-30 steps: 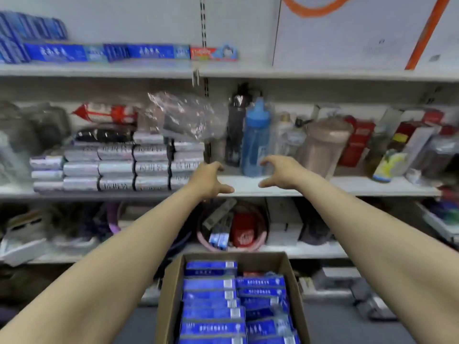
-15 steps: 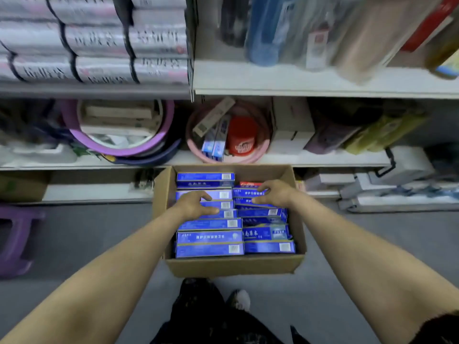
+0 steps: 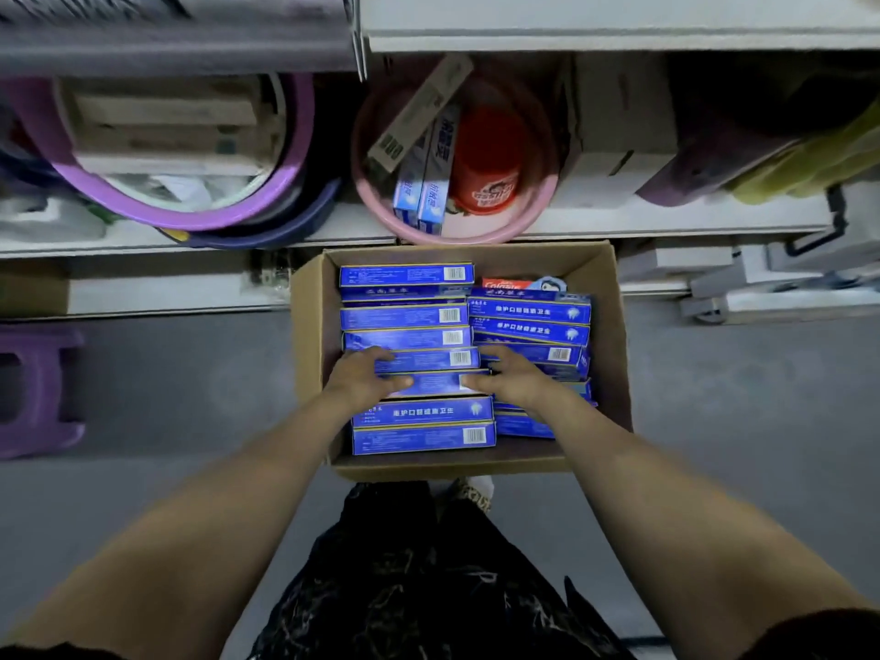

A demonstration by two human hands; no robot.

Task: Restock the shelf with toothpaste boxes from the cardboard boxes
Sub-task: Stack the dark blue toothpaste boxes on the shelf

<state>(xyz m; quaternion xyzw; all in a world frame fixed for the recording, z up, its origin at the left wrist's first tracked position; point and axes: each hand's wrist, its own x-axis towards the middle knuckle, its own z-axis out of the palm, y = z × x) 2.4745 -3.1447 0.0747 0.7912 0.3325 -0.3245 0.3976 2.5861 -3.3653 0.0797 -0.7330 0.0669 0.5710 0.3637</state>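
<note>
Pick-up step. Left hand (image 3: 364, 381) and right hand (image 3: 516, 381) each pinch 1 end of a box (image 3: 435, 384) in the left stack of the carton (image 3: 310, 335). Next: lift clear, carry to shelf (image 3: 619, 38).

cardboard box (image 3: 309, 354) top open | toothpaste boxes (image 3: 405, 316) packed left | gap along right wall
</note>
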